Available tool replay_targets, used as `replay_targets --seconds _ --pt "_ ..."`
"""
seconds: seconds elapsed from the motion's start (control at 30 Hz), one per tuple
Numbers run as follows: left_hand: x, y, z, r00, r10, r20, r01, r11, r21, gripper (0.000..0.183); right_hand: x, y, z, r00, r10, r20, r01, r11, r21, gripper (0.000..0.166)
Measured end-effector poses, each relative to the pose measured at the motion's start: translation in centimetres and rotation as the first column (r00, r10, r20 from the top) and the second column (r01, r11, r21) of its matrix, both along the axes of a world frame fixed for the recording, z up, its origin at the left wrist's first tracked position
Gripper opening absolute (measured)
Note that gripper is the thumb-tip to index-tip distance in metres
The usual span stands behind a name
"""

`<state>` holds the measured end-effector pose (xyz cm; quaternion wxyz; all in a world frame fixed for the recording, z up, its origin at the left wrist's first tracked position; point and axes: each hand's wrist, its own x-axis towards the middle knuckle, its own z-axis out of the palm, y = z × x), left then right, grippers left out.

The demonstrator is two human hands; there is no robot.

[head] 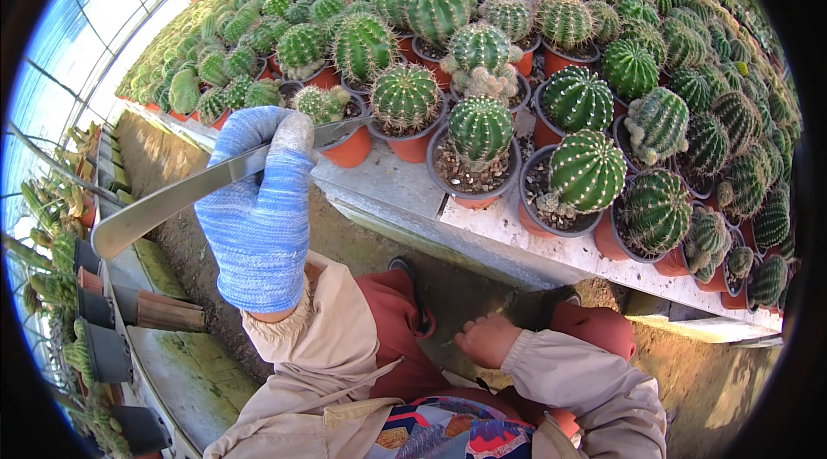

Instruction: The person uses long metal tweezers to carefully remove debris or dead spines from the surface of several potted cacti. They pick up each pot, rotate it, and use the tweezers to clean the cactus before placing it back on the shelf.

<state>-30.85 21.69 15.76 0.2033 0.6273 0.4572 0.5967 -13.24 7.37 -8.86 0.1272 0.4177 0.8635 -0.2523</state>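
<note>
My left hand, in a blue knitted glove, grips a long flat metal tool. The tool's broad rounded end points down to the left. Its narrow end reaches between a small clustered cactus and a round cactus in brown-red pots; whether it touches either is unclear. Low between my knees is my bare right hand, its fingers curled in and nothing visible in them. Nearer the bench edge stand a ribbed cactus in a gravel-filled pot and another with pale spine clusters.
Densely packed potted cacti cover the pale bench, several close to its front edge. At left, a lower ledge bears stacked empty pots and black pots with cacti. An earthen path runs between.
</note>
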Motion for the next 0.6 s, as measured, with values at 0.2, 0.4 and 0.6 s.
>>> replay_targets --seconds 0.2,0.4,0.6 --pt "-0.5 1.1 -0.5 1.000 -0.001 0.015 0.001 1.000 -0.019 0.014 0.1 0.2 -0.1 1.000 0.023 0.001 -0.023 1.000 -0.007 0.024" --pt "-0.5 1.3 -0.5 1.000 0.020 0.018 -0.018 0.996 -0.091 0.016 0.1 0.1 -0.5 1.000 0.022 -0.013 -0.022 1.000 -0.005 0.024" --pt "-1.2 0.7 -0.3 0.997 -0.005 -0.077 0.003 1.000 -0.022 0.014 0.2 0.0 -0.6 1.000 0.020 -0.019 -0.020 1.000 0.006 0.023"
